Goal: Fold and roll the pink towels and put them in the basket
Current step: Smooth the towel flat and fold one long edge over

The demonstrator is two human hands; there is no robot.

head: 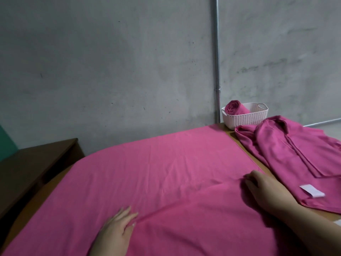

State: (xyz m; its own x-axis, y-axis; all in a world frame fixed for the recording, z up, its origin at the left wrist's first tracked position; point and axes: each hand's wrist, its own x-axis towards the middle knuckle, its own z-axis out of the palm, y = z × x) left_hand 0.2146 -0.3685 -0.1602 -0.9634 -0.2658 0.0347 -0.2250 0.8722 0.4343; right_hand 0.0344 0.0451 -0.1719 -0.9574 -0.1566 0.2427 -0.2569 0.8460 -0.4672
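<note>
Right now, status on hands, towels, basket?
Left hand flat on spread towel; right hand grips its fold. One rolled towel in basket. Beside it, towel pile waits.

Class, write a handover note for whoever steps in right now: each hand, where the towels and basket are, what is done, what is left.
Left hand: flat on the spread towel, fingers straight.
Right hand: fingers curled on a raised fold near that towel's right edge.
Basket: far right, by the wall, with one rolled towel inside.
Done: one towel rolled and in the basket.
Left: fold and roll the spread towel, then the loose pile to its right.
</note>
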